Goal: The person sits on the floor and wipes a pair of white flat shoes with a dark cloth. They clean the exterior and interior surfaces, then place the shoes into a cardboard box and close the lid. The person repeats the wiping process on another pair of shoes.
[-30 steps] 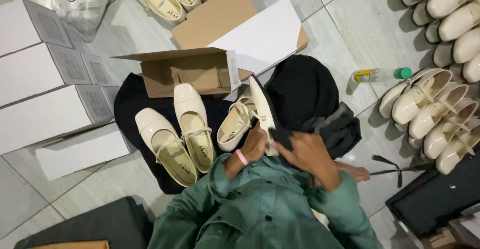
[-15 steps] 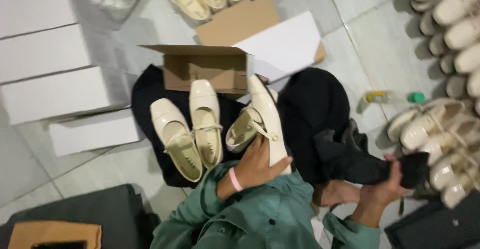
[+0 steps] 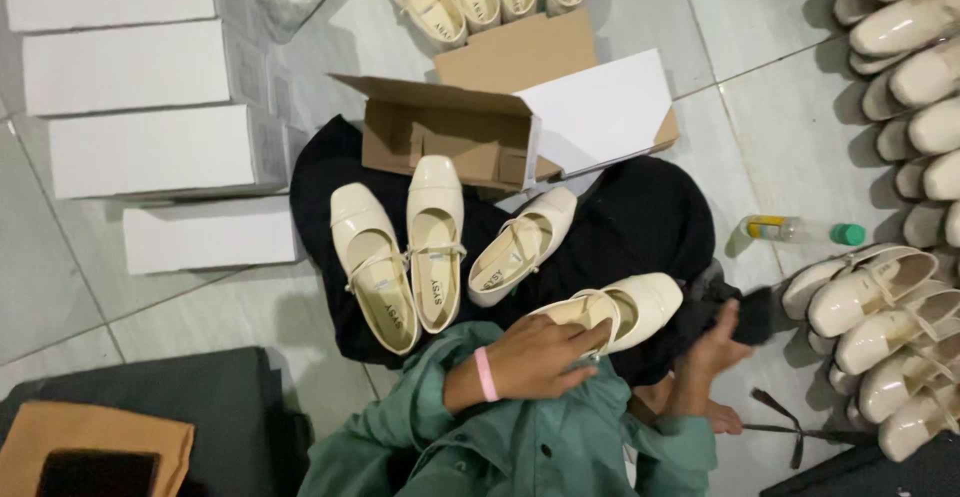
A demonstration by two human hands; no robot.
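Fingers of the left hand now lay the cream shoe flat.

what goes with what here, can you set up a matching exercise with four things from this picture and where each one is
Things:
1. cream shoe
2. open cardboard box
3. small bottle
4. black cloth

Places:
A. lying on the floor tiles near the rows of shoes on the right
B. at the right hand
C. held by the left hand
D. standing open beyond the three loose shoes

Pairs: 1-C, 2-D, 3-A, 4-B
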